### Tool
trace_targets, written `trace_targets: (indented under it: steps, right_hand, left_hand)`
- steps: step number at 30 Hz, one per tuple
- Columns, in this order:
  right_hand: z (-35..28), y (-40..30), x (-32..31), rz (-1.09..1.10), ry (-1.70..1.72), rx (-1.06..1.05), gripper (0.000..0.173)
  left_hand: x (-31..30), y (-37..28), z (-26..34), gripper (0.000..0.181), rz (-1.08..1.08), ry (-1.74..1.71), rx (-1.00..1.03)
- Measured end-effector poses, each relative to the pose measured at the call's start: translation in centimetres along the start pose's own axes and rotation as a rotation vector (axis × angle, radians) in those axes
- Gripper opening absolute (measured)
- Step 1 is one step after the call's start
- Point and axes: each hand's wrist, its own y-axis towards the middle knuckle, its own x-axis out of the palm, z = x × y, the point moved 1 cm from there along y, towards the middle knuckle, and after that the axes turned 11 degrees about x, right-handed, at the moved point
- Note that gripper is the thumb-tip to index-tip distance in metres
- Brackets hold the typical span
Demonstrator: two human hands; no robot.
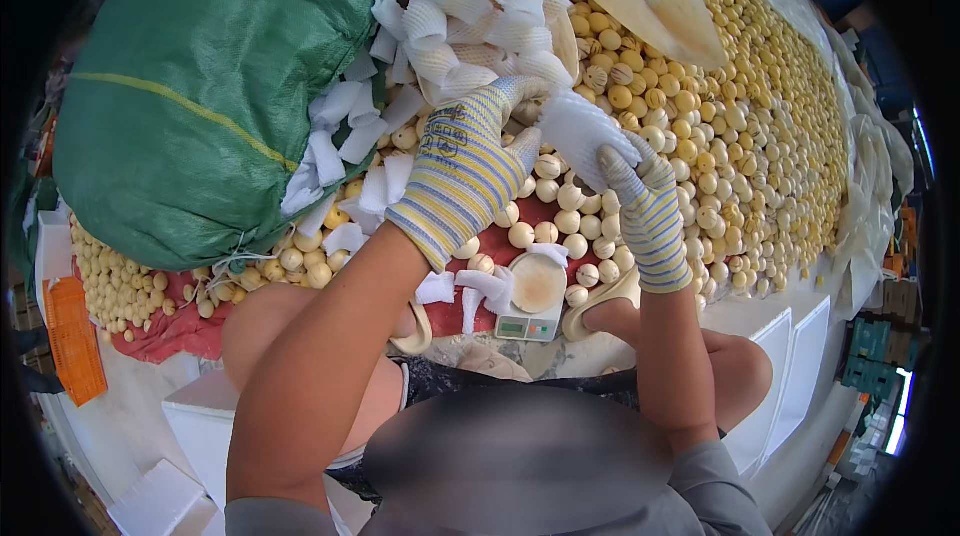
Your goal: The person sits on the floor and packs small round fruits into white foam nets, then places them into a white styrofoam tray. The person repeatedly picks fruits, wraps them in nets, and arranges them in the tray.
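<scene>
Both my hands wear striped knit gloves with grey coating. White foam netting [585,134], a sleeve, is stretched out between them. My right hand [646,198] pinches its lower right end. My left hand [476,153] has its fingertips at the upper left end; whether they grip it is hidden. Beyond them lies a heap of foam net sleeves [480,7]. Under my hands, round pale melons [568,197], some with dark stripes, lie on red cloth [491,243]. A small digital scale [538,288] stands between my feet, with a loose sleeve against its left side.
A big green woven sack [217,78] fills the upper left. A large pile of yellow melons [757,130] spreads to the right, with a beige sheet-like piece [660,18] on it. White foam boxes [750,356] stand at both sides; an orange crate [75,341] is far left.
</scene>
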Motion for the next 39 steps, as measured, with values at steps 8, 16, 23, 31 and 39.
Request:
trace_targets:
  steps: [8, 16, 23, 31, 39]
  right_hand:
    - [-1.4, -0.1, 1.3, -0.116, -0.149, -0.091, 0.034]
    - [7.2, 5.8, 3.8, -0.278, 0.078, 0.166, 0.041]
    - [25.5, 13.1, 0.3, 0.033, -0.982, 0.369, 0.063]
    - [29.7, 15.2, 1.2, -0.055, -0.825, 0.444, 0.066]
    - [9.5, 7.5, 2.3, -0.185, 0.253, 0.077, 0.072]
  left_hand:
    - [-1.6, 0.4, 0.2, 0.059, -0.165, -0.56, 0.066]
    - [-3.6, -0.4, -0.7, 0.041, -0.12, -0.41, -0.23]
    - [-4.2, 0.0, -1.8, 0.038, 0.08, -0.148, -0.253]
    - [-3.5, 0.1, -3.3, 0.041, 0.029, -0.074, -0.275]
    - [-2.8, -0.9, -6.6, 0.053, -0.006, -0.026, -0.321]
